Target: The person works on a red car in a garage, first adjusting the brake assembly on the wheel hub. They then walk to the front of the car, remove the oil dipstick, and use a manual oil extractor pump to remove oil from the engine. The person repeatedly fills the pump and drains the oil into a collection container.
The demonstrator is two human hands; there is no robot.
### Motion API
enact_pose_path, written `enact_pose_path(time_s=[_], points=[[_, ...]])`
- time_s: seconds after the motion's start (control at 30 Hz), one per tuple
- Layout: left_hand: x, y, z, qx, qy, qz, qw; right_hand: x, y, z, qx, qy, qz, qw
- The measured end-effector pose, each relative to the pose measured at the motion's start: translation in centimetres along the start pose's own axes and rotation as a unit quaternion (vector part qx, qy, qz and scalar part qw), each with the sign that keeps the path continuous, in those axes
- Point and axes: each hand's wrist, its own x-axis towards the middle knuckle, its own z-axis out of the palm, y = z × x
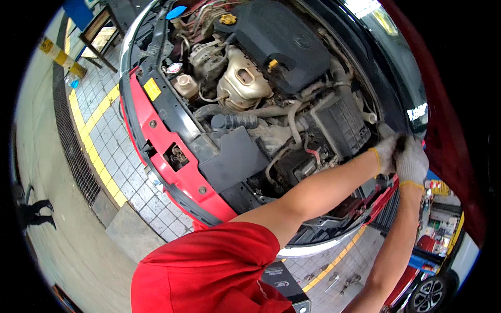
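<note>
Both my hands wear whitish knit gloves with yellow cuffs and meet at the far right corner of the engine bay, below the windscreen. My left hand (pixel 385 155) reaches across the bay, its fingers bent inward against the other hand. Close beside it, my right hand (pixel 412 163) is closed, with the back of the glove showing. A dark patch lies between the two hands; what they grip there is hidden. Nearest to them are the black ribbed air filter box (pixel 342 122) and the black trim (pixel 389 99) under the windscreen.
A black engine cover (pixel 282 39), a yellow oil cap (pixel 228 19) and a metal heat shield (pixel 242 78) fill the bay. The red front panel (pixel 177 169) runs along the left. A dark box (pixel 284 284) stands below. Another car's wheel (pixel 429 295) shows lower right.
</note>
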Motion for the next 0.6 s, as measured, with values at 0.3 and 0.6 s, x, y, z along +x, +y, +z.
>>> enact_pose_path(time_s=[0.3, 0.6], points=[[1.3, -0.8, -2.0, 0.037, -0.059, -0.068, 0.995, -2.3, -0.6, 0.4, -0.026, -0.070, 0.135, 0.988], [1.1, -3.1, -4.0, 0.063, 0.125, -0.018, 0.990, -3.9, -1.8, -0.4, 0.095, -0.246, 0.243, 0.934]])
